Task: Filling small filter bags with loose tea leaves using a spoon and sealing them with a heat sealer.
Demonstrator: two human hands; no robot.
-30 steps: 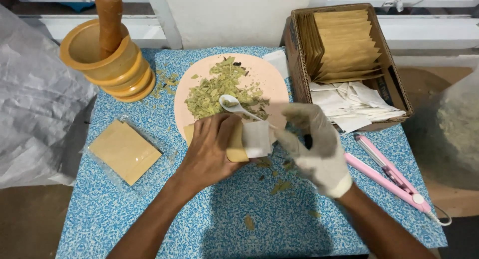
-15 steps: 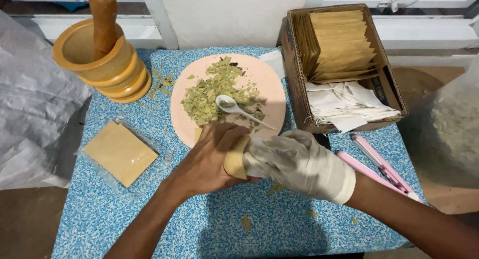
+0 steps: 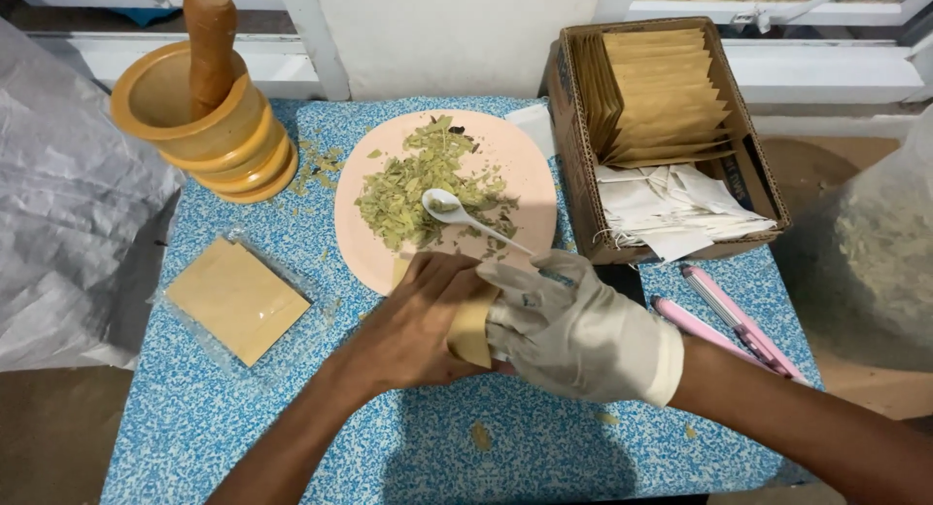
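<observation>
Pinching a tan pouch (image 3: pixel 473 332), both hands' fingers crowd the pink plate (image 3: pixel 364 257) edge.

Matt paper pouch (image 3: pixel 473 332) (tan), glossy plastic spoon (image 3: pixel 457 213), wood mortar (image 3: pixel 209 126).

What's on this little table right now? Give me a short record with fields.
left hand: bare left hand holds a tan paper pouch
right hand: gloved right hand presses on the same pouch
plate: pink plate with crushed green leaves and a white spoon
back left: wooden mortar with pestle
box: cardboard box of tan pouches and white sachets
right edge: pink sealer tool
front left: stack of tan pouches
</observation>
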